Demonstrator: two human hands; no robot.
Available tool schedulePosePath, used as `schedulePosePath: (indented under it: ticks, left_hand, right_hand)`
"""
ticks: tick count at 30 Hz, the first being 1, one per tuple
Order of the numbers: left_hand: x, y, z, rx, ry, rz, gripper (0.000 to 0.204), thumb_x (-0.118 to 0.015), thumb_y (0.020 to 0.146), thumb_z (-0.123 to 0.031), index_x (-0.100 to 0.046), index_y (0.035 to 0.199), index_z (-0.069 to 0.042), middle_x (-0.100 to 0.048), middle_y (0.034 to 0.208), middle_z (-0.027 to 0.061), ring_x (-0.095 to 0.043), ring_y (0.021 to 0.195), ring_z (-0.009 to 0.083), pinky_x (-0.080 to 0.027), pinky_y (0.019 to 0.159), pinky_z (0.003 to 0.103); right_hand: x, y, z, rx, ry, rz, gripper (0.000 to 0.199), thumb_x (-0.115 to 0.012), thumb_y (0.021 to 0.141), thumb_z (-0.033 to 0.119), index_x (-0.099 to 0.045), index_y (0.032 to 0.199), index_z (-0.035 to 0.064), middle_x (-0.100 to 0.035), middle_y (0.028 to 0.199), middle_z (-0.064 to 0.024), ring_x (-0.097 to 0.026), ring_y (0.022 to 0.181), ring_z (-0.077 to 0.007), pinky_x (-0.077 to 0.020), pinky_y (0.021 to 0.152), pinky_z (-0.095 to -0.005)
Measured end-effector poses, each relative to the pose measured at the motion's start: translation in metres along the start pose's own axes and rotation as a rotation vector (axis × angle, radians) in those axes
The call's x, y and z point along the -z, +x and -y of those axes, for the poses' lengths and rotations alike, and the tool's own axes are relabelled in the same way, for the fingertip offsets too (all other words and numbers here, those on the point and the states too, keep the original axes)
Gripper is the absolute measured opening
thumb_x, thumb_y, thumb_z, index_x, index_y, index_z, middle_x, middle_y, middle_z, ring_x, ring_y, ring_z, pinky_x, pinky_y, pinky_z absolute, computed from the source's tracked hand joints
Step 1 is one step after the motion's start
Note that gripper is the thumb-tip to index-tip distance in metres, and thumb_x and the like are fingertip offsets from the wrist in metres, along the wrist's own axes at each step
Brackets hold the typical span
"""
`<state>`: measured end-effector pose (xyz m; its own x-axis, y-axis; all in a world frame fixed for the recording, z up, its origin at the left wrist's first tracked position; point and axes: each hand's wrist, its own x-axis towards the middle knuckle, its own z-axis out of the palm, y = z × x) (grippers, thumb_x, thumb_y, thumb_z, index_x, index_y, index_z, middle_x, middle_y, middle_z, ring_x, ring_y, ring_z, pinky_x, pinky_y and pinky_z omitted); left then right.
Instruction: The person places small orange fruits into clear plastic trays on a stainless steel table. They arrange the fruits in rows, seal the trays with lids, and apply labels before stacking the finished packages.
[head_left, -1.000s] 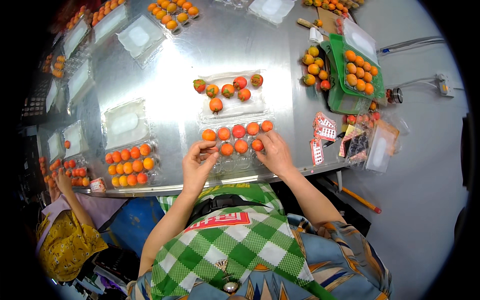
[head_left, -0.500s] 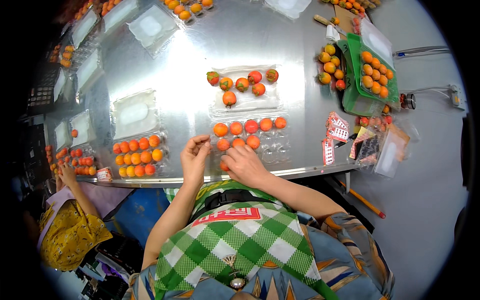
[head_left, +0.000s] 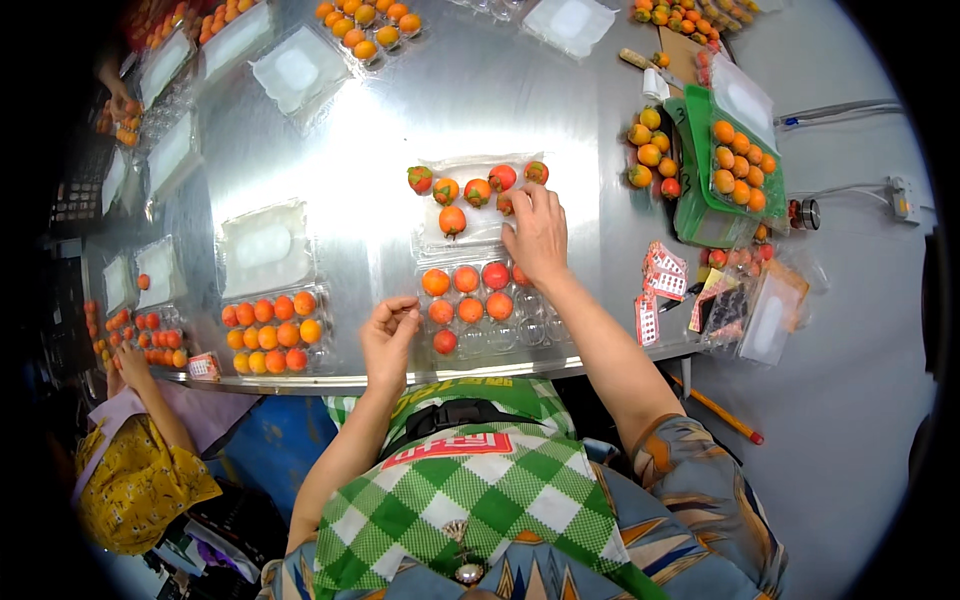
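The right hand (head_left: 540, 225) curls its fingers over a partly hidden orange fruit (head_left: 505, 204) on the flat lid (head_left: 430, 236); whether that grip has closed, I cannot tell. The left hand (head_left: 388, 345), thumb and fingertips nearly together, hovers beside the clear cupped tray (head_left: 533, 331) of fruit on the worktop (head_left: 370, 225); whether its grip holds anything is unclear.

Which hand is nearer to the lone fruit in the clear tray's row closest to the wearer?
Left. The left hand is just left of that lone fruit, not touching it; the right hand is farther away, past the clear tray's far row.
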<state>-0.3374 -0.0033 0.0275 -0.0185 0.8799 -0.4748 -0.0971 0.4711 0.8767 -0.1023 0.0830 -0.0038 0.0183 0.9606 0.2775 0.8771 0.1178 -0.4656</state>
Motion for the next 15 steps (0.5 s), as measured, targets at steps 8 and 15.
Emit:
schedulePosePath:
  ticks: [8,15]
  left_hand:
    - [-0.023,0.037,-0.014,-0.054,0.146,0.121,0.026,-0.06,0.083,-0.004,-0.058,0.108,-0.001,-0.059,0.099,0.0077,-0.057,0.087,0.0129,-0.046,0.078,0.025]
    - [-0.07,0.102,-0.02,-0.558,0.844,0.091,0.037,-0.061,0.073,0.0,-0.058,0.109,-0.006,-0.048,0.108,0.0152,-0.053,0.097,0.0309,-0.046,0.082,0.039]
  right_hand:
    - [0.007,0.005,0.001,-0.423,0.766,0.135,0.026,-0.058,0.077,0.004,-0.053,0.102,0.0065,-0.058,0.092,-0.0091,-0.057,0.083,-0.0258,-0.0467,0.074,-0.0381]
    - [0.05,-0.03,0.026,-1.037,2.135,0.518,0.052,-0.027,0.094,0.035,-0.04,0.128,-0.0032,-0.058,0.088,-0.0113,-0.057,0.077,-0.0203,-0.0467,0.072,-0.0342]
